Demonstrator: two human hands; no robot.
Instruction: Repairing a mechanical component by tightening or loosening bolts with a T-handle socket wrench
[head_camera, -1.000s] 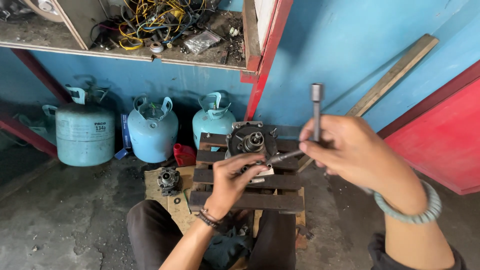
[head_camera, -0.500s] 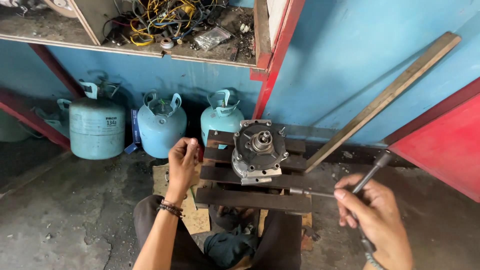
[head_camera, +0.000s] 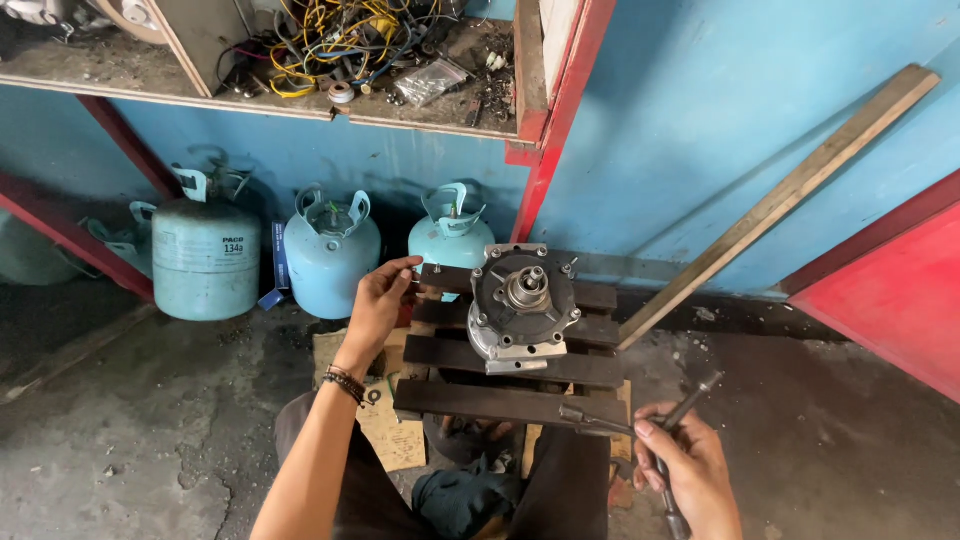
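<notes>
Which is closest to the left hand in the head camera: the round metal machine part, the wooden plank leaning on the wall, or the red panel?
1. Round metal machine part, just right of the left hand.
2. Wooden plank, farther right.
3. Red panel, far right.

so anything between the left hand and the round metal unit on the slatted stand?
Nothing visible. The left hand rests at the stand's left edge, just beside the metal unit, only open slat between them.
</notes>
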